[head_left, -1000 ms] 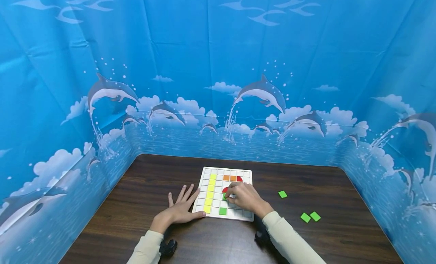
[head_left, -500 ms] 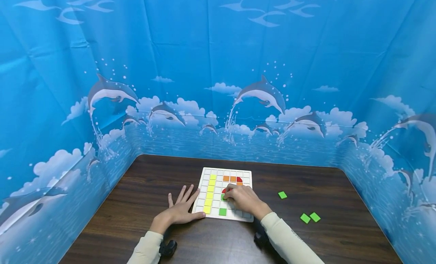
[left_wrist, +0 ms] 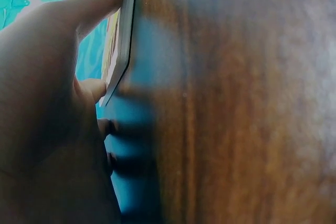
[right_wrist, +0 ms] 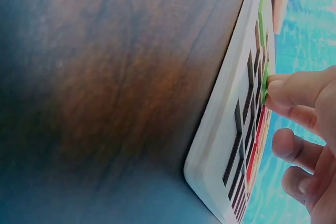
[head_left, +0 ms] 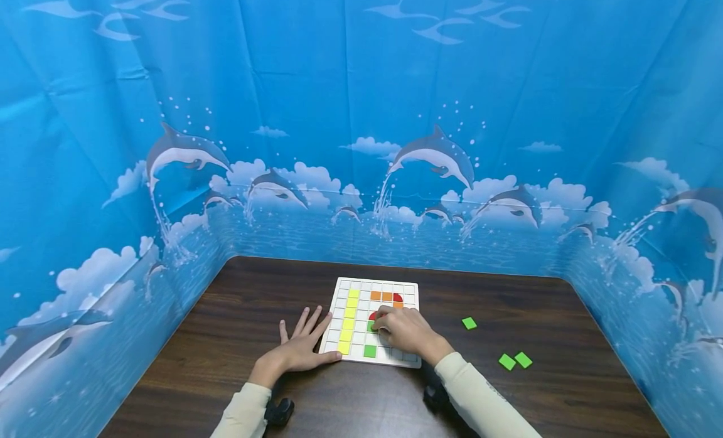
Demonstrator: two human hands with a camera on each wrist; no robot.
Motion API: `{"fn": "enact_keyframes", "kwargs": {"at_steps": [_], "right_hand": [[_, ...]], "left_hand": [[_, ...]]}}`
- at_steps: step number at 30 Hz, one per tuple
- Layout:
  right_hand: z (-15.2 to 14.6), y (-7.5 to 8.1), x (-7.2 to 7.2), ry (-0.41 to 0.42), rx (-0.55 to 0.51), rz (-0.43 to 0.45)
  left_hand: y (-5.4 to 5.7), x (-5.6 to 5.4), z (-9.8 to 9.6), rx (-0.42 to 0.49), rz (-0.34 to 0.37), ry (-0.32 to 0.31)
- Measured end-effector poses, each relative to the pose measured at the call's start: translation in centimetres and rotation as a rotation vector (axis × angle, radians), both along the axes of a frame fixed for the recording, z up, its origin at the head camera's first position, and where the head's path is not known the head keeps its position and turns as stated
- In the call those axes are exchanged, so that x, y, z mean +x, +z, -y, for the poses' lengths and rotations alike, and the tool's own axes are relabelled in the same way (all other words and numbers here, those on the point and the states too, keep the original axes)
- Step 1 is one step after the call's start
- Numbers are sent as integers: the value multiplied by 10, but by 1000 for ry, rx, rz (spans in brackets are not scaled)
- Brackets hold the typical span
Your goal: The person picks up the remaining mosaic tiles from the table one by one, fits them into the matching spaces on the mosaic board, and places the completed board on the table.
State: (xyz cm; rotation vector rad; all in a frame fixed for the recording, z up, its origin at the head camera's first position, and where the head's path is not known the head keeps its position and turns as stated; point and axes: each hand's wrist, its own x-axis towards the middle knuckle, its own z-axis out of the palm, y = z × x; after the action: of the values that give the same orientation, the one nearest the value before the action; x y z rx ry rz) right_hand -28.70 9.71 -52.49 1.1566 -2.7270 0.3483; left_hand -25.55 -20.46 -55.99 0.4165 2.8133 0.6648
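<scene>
On the dark brown wooden counter (head_left: 350, 394), a white gridded board (head_left: 361, 305) holds yellow square tiles (head_left: 350, 313), orange squares (head_left: 386, 296), red rounded pieces (head_left: 398, 297) and a green square tile (head_left: 369, 351) in its cells. The right hand (head_left: 403, 330) pinches another green tile (head_left: 369, 326) at the board; the left hand (head_left: 302, 352), fingers spread, touches its left edge. Three loose green squares (head_left: 469, 324) lie rightward.

Left hand (head_left: 299, 350): spread, touching white grid board (head_left: 359, 330)
Right hand (head_left: 405, 330): pinching one green tile (head_left: 369, 326)
Loose tiles (head_left: 469, 324): three green, on surface (head_left: 508, 306)
</scene>
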Motion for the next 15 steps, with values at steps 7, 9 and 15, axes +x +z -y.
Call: {"fn": "enact_keyframes", "kwargs": {"at_steps": [7,9,15], "right_hand": [[-7,-1,-1,-1,3,-10],[-9,-2,-1,-5,8,4],[-12,1,3,-3,6,1]], "left_hand": [[8,2,-3,-8,17,13],[11,4,-3,1,21,13],[14,6,-3,37,2,-9]]}}
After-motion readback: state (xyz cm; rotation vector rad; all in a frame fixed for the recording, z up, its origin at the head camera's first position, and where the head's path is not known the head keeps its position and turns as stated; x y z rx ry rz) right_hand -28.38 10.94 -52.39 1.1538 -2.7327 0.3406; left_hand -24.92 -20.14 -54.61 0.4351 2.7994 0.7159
